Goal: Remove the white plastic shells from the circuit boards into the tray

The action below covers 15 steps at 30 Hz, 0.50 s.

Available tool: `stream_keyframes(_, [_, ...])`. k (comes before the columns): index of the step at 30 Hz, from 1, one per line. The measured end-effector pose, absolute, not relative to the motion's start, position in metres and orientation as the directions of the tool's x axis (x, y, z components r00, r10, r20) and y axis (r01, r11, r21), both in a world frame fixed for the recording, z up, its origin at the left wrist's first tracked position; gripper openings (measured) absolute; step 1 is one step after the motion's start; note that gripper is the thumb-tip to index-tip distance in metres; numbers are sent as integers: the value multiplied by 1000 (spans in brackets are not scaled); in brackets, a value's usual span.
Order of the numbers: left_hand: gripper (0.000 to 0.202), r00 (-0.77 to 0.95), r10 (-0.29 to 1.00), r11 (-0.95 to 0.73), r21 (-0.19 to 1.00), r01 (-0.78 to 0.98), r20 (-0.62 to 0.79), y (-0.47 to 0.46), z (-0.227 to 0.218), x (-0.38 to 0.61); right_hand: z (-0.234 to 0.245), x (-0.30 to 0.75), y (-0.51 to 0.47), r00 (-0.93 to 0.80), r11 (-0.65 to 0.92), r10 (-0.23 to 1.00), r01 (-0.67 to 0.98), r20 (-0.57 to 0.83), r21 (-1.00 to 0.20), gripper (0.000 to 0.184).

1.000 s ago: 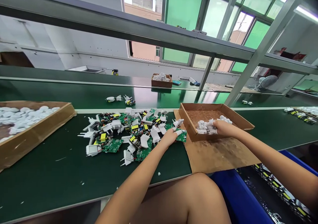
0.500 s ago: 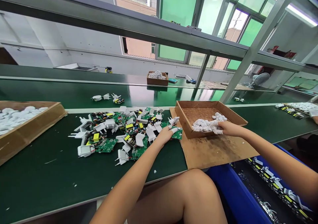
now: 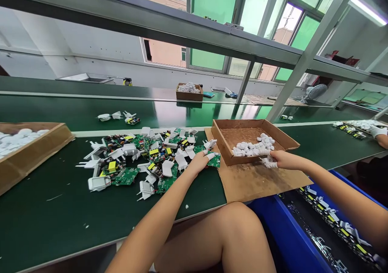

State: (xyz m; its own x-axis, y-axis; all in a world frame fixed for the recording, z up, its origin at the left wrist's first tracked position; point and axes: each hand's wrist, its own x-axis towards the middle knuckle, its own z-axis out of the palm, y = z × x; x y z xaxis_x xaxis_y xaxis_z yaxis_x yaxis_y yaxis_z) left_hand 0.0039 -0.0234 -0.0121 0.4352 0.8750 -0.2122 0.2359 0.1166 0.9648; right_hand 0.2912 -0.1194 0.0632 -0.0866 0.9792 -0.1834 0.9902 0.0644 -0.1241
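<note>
My left hand (image 3: 199,162), with white covers on its fingertips, grips a green circuit board (image 3: 215,160) with a white plug part at its upper edge. Left of it spreads a heap of circuit boards and white plug housings (image 3: 167,169). My right hand (image 3: 277,160) is just outside the front wall of a shallow cardboard box (image 3: 222,143), its white-covered fingers closed together. Whether a small white piece is between them I cannot make out against the covers. Inside the box lie small white pieces (image 3: 248,148).
Under the box lies a flat cardboard sheet (image 3: 251,184). A blue bin (image 3: 269,220) with rows of circuit boards stands low at right. Another carton (image 3: 36,156) of white parts is at left. A co-worker's gloved hand (image 3: 377,131) shows at far right. A metal shelf beam (image 3: 182,26) crosses above.
My right hand has come from the white pieces inside the box to just outside its front wall. My left hand keeps hold of the circuit board. The view has shifted slightly.
</note>
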Motion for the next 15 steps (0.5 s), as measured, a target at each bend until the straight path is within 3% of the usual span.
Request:
stream_keyframes(2, [18, 453, 870, 104, 970, 219, -195, -23, -13, 4, 61, 292, -124, -74, 35, 983, 974, -168, -224, 27])
stream_keyframes(4, [20, 463, 866, 107, 974, 202, -191, -24, -14, 4, 60, 288, -128, -50, 0, 992, 915, -113, -404, 33])
stream_keyframes(7, [23, 458, 865, 124, 972, 202, -205, -24, -13, 3, 58, 278, -131, 12, -63, 997, 670, -74, -740, 42])
stream_keyframes(9, [24, 448, 869, 132, 970, 203, -212, -24, -12, 3, 55, 270, -130, 48, -100, 995, 482, -88, -870, 46])
stream_keyframes(12, [25, 434, 872, 153, 968, 199, -227, -23, -11, 3, 49, 263, -124, 72, -93, 995, 348, -72, -933, 47])
stream_keyframes(15, [25, 435, 866, 172, 964, 203, -246, -23, -12, 2, 43, 260, -113, 94, -127, 991, 472, -93, -872, 41])
